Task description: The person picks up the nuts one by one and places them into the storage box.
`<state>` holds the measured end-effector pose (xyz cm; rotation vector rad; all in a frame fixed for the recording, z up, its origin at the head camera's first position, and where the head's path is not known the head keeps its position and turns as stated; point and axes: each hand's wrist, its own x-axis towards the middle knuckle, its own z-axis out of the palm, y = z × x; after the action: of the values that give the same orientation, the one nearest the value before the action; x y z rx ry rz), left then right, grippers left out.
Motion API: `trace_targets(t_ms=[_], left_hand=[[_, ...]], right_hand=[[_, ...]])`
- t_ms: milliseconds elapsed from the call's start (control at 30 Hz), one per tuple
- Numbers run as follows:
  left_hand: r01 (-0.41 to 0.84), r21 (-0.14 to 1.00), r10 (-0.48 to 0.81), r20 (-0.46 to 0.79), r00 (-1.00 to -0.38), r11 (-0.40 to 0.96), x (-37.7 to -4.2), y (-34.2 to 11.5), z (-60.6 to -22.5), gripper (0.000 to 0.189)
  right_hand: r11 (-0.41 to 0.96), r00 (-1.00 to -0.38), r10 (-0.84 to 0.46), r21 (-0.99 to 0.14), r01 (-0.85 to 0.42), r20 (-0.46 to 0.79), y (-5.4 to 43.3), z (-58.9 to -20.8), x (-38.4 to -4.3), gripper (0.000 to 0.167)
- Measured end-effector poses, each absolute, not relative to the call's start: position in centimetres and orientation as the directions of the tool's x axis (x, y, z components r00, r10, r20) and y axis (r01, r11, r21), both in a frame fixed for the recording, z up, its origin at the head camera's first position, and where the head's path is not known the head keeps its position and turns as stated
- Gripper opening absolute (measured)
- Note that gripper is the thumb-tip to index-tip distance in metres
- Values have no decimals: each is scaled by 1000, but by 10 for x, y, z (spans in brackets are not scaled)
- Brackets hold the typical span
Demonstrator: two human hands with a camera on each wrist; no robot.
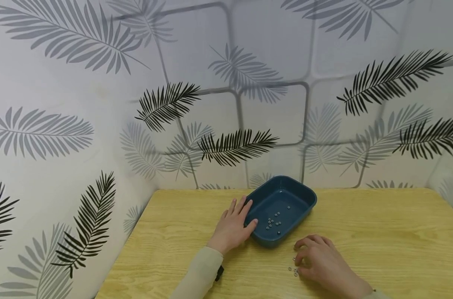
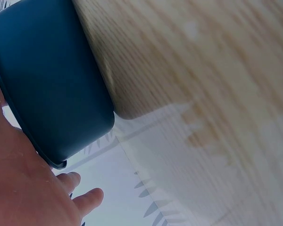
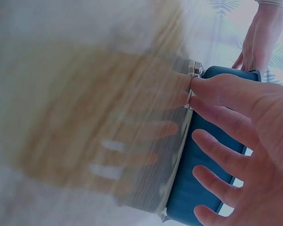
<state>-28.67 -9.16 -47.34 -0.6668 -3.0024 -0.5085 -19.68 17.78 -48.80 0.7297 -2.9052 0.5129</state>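
A blue plastic basin (image 1: 308,204) holds several small metal nuts (image 1: 270,222) scattered over its floor. My left hand (image 1: 232,226) rests on the basin's left rim, fingers along the outer side and thumb over the edge. In the left wrist view the same hand (image 2: 33,183) lies against the rim. Down at the tabletop, in front of the basin, my right hand (image 1: 321,259) pinches a small nut between thumb and index fingertips. Its other fingers are spread and loosely bent in the right wrist view. Loose nuts (image 1: 295,271) lie beside those fingertips, one hex nut (image 3: 195,68) right by the thumb.
The basin stands on a yellow wood-grain table (image 1: 383,232), near its back edge. Behind rises a wall (image 1: 271,120) with a feather-leaf pattern. A dark band (image 1: 219,273) shows at the left wrist.
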Motion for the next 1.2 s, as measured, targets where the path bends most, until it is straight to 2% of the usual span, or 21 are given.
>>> trace_targets(t_ms=[233, 500, 1200], left_hand=[[405, 312, 395, 97, -914, 860, -288, -91, -480, 67], [388, 310, 389, 60, -919, 868, -292, -91, -480, 67], [393, 307, 391, 70, -918, 867, -290, -91, -479, 67]], right_hand=[[825, -877, -436, -299, -480, 202, 181, -487, -195, 18], [846, -907, -401, -329, -420, 127, 183, -484, -196, 17], [776, -846, -504, -339, -531, 173, 174, -487, -196, 19]])
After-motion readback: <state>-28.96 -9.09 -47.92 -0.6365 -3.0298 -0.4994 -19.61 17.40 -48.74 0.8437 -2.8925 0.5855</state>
